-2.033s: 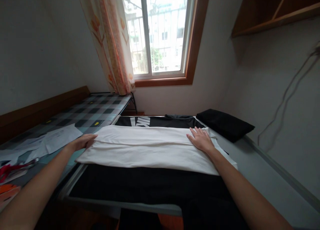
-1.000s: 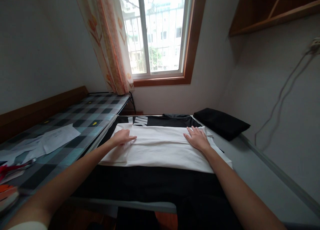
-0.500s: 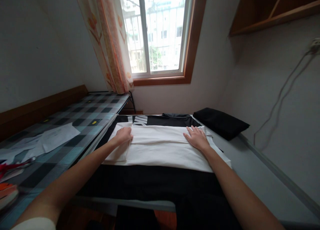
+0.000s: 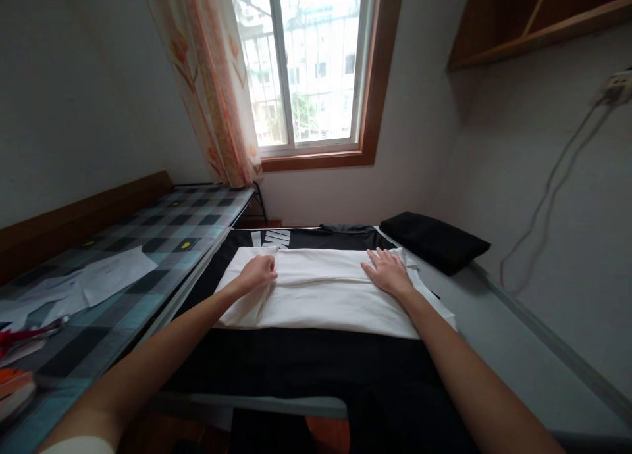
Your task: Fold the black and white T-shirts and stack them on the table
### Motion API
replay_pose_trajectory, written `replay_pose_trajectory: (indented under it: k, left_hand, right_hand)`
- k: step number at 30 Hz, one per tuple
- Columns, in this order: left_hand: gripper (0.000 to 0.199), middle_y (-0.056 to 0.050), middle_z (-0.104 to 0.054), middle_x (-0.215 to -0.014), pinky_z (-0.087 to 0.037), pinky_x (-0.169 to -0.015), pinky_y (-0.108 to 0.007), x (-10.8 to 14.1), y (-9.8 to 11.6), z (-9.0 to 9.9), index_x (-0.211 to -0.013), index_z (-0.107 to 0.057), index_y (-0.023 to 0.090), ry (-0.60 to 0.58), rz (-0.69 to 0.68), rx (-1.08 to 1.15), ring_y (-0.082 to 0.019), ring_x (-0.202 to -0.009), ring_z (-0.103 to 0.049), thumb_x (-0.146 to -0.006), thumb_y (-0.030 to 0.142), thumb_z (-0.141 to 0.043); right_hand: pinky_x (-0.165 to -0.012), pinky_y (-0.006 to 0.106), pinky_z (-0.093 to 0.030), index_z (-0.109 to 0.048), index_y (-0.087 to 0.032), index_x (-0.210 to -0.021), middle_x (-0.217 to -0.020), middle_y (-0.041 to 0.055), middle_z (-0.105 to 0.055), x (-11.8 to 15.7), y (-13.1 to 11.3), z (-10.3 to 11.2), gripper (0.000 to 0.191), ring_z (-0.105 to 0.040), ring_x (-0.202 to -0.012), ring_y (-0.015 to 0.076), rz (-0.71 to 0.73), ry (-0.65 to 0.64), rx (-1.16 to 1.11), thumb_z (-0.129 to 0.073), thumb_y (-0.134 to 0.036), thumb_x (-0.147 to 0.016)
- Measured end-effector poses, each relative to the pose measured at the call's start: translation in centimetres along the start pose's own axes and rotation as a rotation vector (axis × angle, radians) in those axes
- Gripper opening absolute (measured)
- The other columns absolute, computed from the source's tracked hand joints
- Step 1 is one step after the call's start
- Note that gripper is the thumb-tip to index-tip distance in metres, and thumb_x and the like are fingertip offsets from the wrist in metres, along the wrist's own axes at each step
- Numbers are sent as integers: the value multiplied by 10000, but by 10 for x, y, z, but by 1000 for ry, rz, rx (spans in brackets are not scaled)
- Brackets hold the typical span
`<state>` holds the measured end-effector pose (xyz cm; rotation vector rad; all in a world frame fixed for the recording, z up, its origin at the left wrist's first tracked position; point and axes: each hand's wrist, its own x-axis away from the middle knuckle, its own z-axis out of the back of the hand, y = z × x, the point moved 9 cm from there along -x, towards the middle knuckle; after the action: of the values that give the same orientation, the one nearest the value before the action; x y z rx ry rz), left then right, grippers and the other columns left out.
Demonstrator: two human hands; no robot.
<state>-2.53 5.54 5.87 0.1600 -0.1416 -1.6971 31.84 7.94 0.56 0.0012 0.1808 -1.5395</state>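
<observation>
A white cloth [image 4: 316, 302], folded into a long strip, lies across a black garment [image 4: 306, 362] with white lettering at its far edge. My left hand [image 4: 259, 273] is closed on the folded-over left end of the white cloth, fingers curled at the flap's edge. Near the cloth's right end, my right hand [image 4: 388, 272] rests flat on top, fingers spread. Both hands are apart, with the middle stretch of white cloth between them.
A folded black item [image 4: 434, 242] sits at the table's back right. On the left is a checkered bed [image 4: 197, 210] with papers [image 4: 106, 276] and a red object. A window, curtain [image 4: 217, 85], wall shelf [image 4: 538, 29] and hanging cable surround the table.
My left hand has moved right, bringing the cloth's left flap further inward. The cloth's left end now lies further right. My right hand stays in place on the cloth.
</observation>
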Motion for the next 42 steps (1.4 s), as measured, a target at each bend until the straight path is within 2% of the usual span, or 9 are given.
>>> replay_pose_trajectory:
  k: [7, 14, 18, 21, 24, 27, 33, 37, 42]
  left_hand:
    - [44, -45, -657, -717, -402, -619, -252, -2, -3, -1, -713, -622, 162, 74, -49, 158, -183, -701, -602, -679, 188, -609]
    - [68, 4, -590, -575, -378, -465, -213, 1, -14, -17, -745, -592, 149, -20, 119, 565, -134, -494, -573, -702, 199, -580]
    - [73, -21, -642, -668, -395, -535, -223, -1, -5, -13, -732, -618, 163, 43, 14, 392, -150, -601, -606, -708, 230, -600]
    - [191, -39, -672, -734, -388, -583, -238, -3, -2, -9, -748, -640, 186, 70, -3, 204, -175, -690, -620, -782, 362, -576]
    - [334, -52, -682, -774, -372, -588, -258, -4, -2, -6, -829, -643, 204, 102, 46, 59, -195, -687, -621, -858, 491, -473]
    - [328, -63, -683, -794, -374, -628, -272, -2, 5, -10, -893, -629, 205, 122, 46, -56, -216, -720, -630, -879, 480, -450]
    - [266, -77, -684, -848, -363, -656, -278, 4, 14, -20, -923, -607, 199, 181, 15, -72, -227, -784, -638, -904, 389, -422]
    - [243, -81, -683, -841, -366, -657, -281, 5, 11, -17, -928, -610, 205, 165, 6, -9, -234, -779, -630, -883, 384, -451]
    - [233, -31, -668, -794, -357, -621, -249, 1, 1, -19, -970, -616, 239, -16, -10, 60, -207, -729, -609, -787, 378, -575]
  right_hand:
    - [-1121, 437, -194, -399, -201, -1444, -1510, 122, -345, 0, 0, 0, 610, -277, -1394, 282, 5, 5, 1, -299, -521, -935]
    - [-1119, 436, -201, -401, -195, -1443, -1506, 124, -351, 1, -1, 2, 607, -279, -1394, 281, 1, -2, 2, -307, -514, -935]
    - [-1111, 439, -220, -410, -194, -1438, -1501, 129, -359, 0, 0, 1, 604, -293, -1387, 287, 7, 11, 7, -307, -514, -936]
    - [-1103, 446, -234, -449, -173, -1413, -1480, 141, -392, 2, -2, 5, 587, -320, -1371, 294, 26, 53, 12, -322, -493, -937]
    - [-1119, 460, -196, -514, -143, -1356, -1451, 154, -430, 9, -14, 21, 527, -330, -1363, 285, 100, 188, 26, -336, -420, -945]
    - [-1140, 468, -134, -517, -159, -1349, -1466, 133, -415, 17, -33, 32, 513, -293, -1382, 263, 217, 289, 22, -307, -417, -959]
    - [-1107, 473, -221, -430, -224, -1420, -1522, 113, -325, 14, -40, 3, 619, -260, -1401, 282, 241, 13, -14, -243, -570, -942]
    - [-1115, 466, -208, -396, -230, -1441, -1539, 103, -288, 13, -37, 0, 633, -225, -1415, 278, 231, -19, -15, -226, -578, -941]
    - [-1113, 453, -210, -415, -227, -1429, -1529, 98, -314, 12, -36, 1, 598, -249, -1406, 273, 235, -5, -27, -256, -544, -948]
